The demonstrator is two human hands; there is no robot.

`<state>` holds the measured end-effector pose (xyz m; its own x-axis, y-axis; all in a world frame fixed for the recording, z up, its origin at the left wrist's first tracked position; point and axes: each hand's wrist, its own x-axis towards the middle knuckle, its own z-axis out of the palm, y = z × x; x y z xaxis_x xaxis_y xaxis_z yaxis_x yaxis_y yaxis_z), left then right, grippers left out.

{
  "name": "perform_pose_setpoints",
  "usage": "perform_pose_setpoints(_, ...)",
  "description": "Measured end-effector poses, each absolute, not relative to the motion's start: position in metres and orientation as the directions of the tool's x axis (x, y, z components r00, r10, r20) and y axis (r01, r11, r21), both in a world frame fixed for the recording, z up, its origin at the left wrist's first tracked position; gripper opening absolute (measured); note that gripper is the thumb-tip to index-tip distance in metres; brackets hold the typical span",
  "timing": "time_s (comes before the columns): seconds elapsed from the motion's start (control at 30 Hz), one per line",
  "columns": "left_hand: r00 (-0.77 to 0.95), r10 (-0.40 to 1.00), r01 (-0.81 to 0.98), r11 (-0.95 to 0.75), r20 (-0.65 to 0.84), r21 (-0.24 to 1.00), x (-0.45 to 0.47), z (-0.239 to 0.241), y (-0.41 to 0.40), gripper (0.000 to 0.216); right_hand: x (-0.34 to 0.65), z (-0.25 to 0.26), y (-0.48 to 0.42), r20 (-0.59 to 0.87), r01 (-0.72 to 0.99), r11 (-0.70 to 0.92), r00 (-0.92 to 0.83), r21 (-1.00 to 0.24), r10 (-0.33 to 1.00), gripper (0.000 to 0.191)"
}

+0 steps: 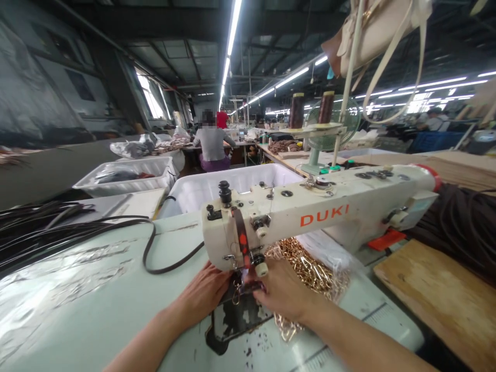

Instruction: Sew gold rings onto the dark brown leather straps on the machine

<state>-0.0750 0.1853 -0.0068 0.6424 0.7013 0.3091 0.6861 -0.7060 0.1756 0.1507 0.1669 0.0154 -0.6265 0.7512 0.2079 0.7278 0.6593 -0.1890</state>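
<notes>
A white sewing machine (287,217) marked DUKI stands before me, and both my hands are under its head. My left hand (209,292) is at the left of the needle, its fingers closed at a dark narrow strap (174,268); the fingertips are partly hidden. The strap loops over the table and passes behind the machine head. My right hand (284,289) pinches the strap's end at the right of the presser foot. A gold snap hook (236,295) hangs at the strap between my hands, above the worn metal plate (240,318).
A clear bag of gold snap hooks (318,268) lies behind my right hand. More dark straps (46,232) are piled at left. White bins (232,181) stand behind the machine, a wooden board (437,284) at right. Thread spools (296,111) stand above; a person (212,142) sits farther back.
</notes>
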Motion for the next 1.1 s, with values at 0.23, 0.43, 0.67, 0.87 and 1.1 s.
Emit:
perform_pose_setpoints(0.23, 0.659, 0.687, 0.703, -0.708, 0.304, 0.076, -0.070, 0.004, 0.176, 0.021, 0.133, 0.011, 0.154, 0.158, 0.451, 0.874, -0.891, 0.181, 0.427, 0.010)
perform_pose_setpoints(0.43, 0.636, 0.702, 0.730, -0.682, 0.321, 0.044, -0.067, 0.007, 0.174, 0.021, 0.133, 0.004, 0.156, 0.183, 0.394, 0.857, -0.918, 0.333, 0.351, 0.014)
perform_pose_setpoints(0.67, 0.554, 0.776, 0.794, -0.602, 0.302, 0.091, -0.071, 0.005, 0.156, 0.017, 0.148, 0.003, 0.167, 0.249, 0.778, 0.628, -0.612, 0.018, 0.751, 0.010)
perform_pose_setpoints(0.87, 0.320, 0.929, 0.784, -0.371, 0.188, 0.498, -0.065, -0.003, 0.158, 0.013, 0.147, 0.007, 0.178, 0.261, 0.829, 0.440, -0.366, -0.344, 0.893, 0.019)
perform_pose_setpoints(1.1, 0.224, 0.966, 0.791, -0.256, 0.125, 0.555, -0.060, -0.005, 0.164, 0.015, 0.151, 0.004, 0.179, 0.316, 0.776, 0.475, -0.366, -0.415, 0.875, 0.012)
